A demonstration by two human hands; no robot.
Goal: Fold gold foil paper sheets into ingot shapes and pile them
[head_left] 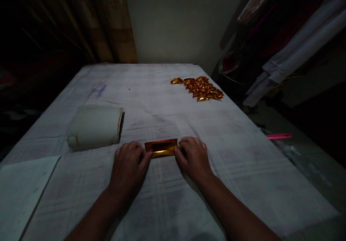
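On pale plaid cloth (162, 194), both hands (128, 165) (194, 157) pinch golden foil (163, 153) (shiny, creased, oblong).

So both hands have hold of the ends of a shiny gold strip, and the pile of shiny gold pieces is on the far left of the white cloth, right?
Not quite: the head view shows the pile of shiny gold pieces on the far right of the white cloth. The rest is right.

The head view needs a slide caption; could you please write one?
Left hand and right hand hold a gold foil strip at its ends, with shiny gold pieces clustered beyond.
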